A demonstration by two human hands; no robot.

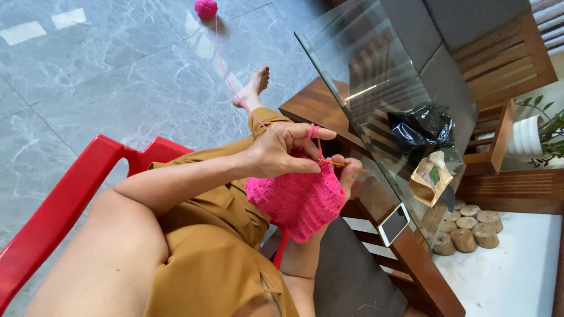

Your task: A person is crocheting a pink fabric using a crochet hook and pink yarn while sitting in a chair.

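We see the left hand [281,151] pinching the top edge of a pink crocheted piece [298,199], with pink yarn [226,73] looped over its fingers and running across the grey marble floor [106,88] to a yarn ball [206,8]. The right hand [348,174] grips the piece from the far side and holds an orange crochet hook [336,164]. Beside us, a glass-topped wooden table [382,64] carries a black plastic bag [421,126], a small brown packet [432,179] and a phone [393,223]; we sit in a red plastic chair [64,205].
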